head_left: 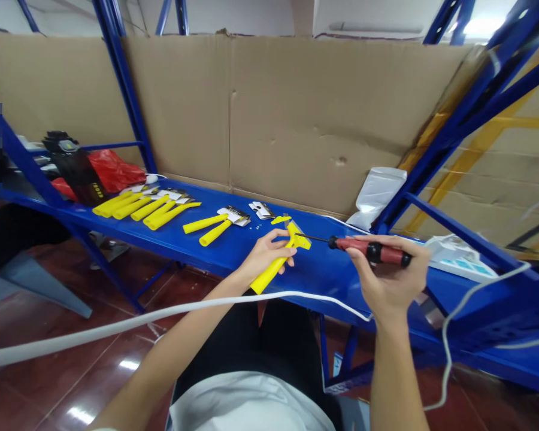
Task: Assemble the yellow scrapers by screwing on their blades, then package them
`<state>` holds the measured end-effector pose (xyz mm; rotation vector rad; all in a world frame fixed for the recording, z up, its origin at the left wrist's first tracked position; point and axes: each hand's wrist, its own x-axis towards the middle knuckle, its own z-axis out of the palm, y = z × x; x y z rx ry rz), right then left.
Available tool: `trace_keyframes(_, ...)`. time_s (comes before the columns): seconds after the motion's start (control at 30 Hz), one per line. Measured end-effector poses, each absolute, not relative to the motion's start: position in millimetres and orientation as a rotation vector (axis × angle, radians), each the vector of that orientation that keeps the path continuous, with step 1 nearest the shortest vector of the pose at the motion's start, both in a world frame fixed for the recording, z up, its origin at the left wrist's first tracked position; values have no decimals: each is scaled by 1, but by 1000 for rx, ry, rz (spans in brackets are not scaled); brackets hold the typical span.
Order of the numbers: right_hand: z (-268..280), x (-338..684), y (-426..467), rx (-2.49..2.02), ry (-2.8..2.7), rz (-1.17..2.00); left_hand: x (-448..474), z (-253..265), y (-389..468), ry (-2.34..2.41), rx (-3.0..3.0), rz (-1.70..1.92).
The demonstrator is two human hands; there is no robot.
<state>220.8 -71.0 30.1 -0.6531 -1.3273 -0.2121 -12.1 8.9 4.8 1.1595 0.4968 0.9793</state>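
My left hand (273, 254) is closed around the neck of a yellow scraper (269, 275), its handle slanting down toward me and its wide head facing up and right. In my right hand (393, 275) is a screwdriver (353, 245) with a red and black handle, held level. Its thin shaft points left and the tip meets the scraper's head; whether it sits in a screw is too small to tell. Just behind the head lies a loose yellow piece (281, 220). A small black and white card (261, 210) and a few tiny bits lie beside it.
Several yellow scrapers (161, 209) lie in rows on the blue shelf (224, 251) to the left, near a black box (78, 173) and a red bag (117, 170). Cardboard (296, 120) stands behind. A white cable (161, 317) crosses in front; blue posts (453, 129) rise on the right.
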Motion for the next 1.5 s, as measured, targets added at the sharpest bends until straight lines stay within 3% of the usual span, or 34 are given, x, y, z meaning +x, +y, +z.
trace_keyframes(0.17, 28, 221, -67, -584, -1352, 52, -13, 7, 9, 503, 1161, 981)
trace_keyframes(0.47, 31, 222, -68, -634, -1283, -172, -12, 4, 8, 504, 1160, 988)
trace_keyframes(0.77, 32, 224, -78, -667, -1418, 80, -13, 5, 11, 511, 1127, 1006)
trace_keyframes(1.03, 35, 220, -80, -808, -1350, -254, -14, 2, 12, 521, 1145, 1008)
trace_keyframes(1.3, 35, 218, -87, -754, -1434, 61, -13, 4, 11, 515, 1124, 1053)
trace_keyframes(1.5, 39, 214, -85, -785, -1374, -184, -13, 6, 9, 540, 1135, 1035)
